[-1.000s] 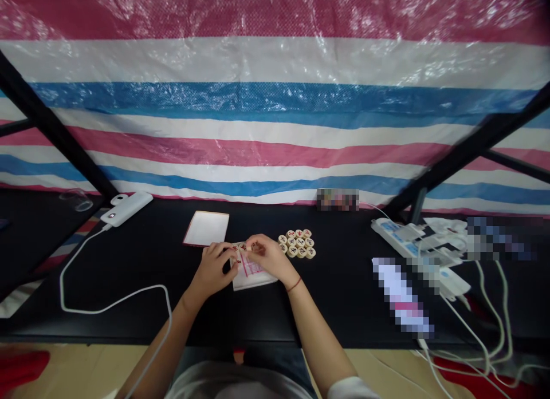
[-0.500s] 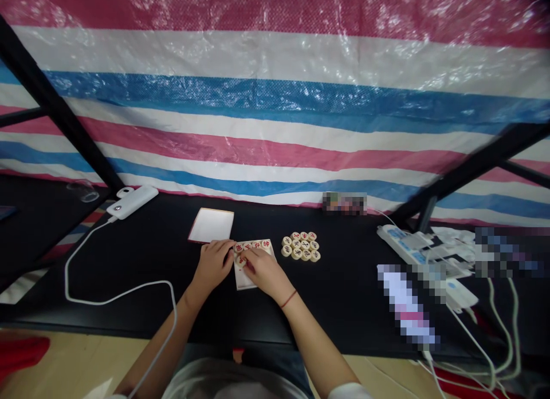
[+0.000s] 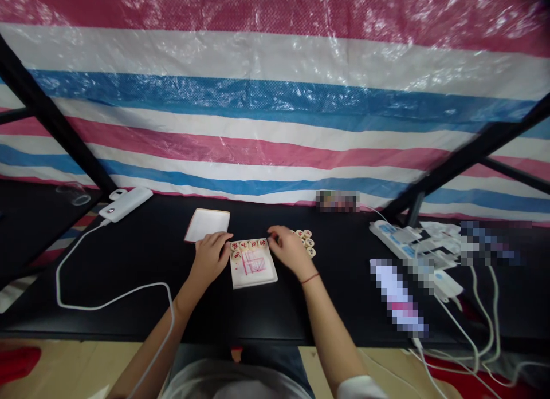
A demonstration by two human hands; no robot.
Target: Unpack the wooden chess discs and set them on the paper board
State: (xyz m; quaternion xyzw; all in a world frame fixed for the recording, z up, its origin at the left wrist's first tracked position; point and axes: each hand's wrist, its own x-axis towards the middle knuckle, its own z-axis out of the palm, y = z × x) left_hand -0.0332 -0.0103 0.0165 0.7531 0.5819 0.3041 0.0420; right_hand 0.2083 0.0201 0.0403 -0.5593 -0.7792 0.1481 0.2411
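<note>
An open shallow white box (image 3: 254, 276) lies on the table with red scribbles on its inner bottom. Along its far side runs a row of round xiangqi pieces (image 3: 253, 244) with red characters. One more xiangqi piece (image 3: 236, 255) sits below them at the left. My left hand (image 3: 211, 256) rests by the box's upper left corner, fingers stretched out and thumb apart. My right hand (image 3: 293, 251) is just right of the box, fingers bent but apart, with no piece visible in them. It partly hides the group of stacked xiangqi pieces (image 3: 306, 234) beside it.
The box's white lid (image 3: 209, 224) lies behind my left hand. A white power bank (image 3: 129, 204) with a cable (image 3: 116, 305) stands far left. To the right are a power strip (image 3: 391, 238) with chargers and a blurred phone (image 3: 399, 299). Striped sheeting (image 3: 258, 135) hangs behind.
My right hand has let go of a piece in the box's second row and moved right toward the stacked pieces. The box's scribbled bottom now shows. My left hand stays at the box's corner.
</note>
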